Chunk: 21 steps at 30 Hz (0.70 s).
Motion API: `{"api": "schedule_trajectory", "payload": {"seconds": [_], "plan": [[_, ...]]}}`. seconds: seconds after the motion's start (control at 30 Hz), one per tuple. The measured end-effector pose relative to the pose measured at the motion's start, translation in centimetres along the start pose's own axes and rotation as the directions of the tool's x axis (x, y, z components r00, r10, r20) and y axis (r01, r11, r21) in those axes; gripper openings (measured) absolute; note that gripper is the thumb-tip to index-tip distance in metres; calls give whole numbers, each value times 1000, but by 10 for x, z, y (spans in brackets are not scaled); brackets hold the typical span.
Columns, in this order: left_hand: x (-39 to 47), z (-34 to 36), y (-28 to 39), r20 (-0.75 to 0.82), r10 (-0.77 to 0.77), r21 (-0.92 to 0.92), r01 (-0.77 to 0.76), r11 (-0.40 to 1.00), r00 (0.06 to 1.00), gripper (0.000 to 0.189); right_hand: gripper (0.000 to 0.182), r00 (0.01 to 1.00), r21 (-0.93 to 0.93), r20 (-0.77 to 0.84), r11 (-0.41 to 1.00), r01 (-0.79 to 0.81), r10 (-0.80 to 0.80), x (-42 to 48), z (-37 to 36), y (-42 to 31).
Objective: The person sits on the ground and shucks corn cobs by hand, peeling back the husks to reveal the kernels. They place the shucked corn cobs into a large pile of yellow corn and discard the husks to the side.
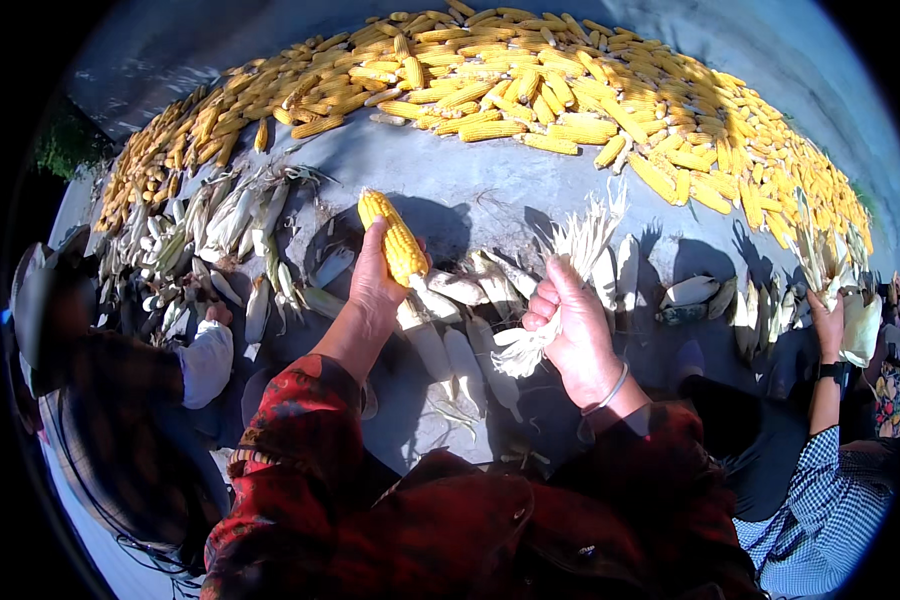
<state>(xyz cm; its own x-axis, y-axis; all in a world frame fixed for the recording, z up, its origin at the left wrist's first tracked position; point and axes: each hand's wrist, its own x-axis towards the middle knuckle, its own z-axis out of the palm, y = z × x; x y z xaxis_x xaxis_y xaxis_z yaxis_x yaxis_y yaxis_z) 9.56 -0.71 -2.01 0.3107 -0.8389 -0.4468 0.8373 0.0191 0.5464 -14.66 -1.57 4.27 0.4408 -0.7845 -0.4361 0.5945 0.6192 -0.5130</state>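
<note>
My left hand grips a bare yellow corn cob near its lower end, with the tip pointing up and away. A pale stub of husk or stalk shows at the base of this cob. In my right hand is a bunch of dry corn husk, its frayed strands spreading above the fist and curling out below it. The two hands are apart. Between and beneath them lie several unhusked ears of corn in pale husks on the concrete ground.
A long heap of husked yellow corn curves across the far side. Unhusked ears pile up at the left, beside a person in a dark plaid top. At the right, another person's hand holds husks. Concrete separates the heaps.
</note>
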Motion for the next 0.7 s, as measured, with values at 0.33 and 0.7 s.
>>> {"api": "schedule_trajectory", "payload": {"seconds": [0.33,0.7], "plan": [[-86,28,-55,544,-666,157,717,679,511,59,34,973,-242,182,953,184,-141,39,-3,16],[-102,63,-25,264,-254,871,-343,-352,930,61,28,909,-923,-25,358,138,-416,70,-13,6]]}}
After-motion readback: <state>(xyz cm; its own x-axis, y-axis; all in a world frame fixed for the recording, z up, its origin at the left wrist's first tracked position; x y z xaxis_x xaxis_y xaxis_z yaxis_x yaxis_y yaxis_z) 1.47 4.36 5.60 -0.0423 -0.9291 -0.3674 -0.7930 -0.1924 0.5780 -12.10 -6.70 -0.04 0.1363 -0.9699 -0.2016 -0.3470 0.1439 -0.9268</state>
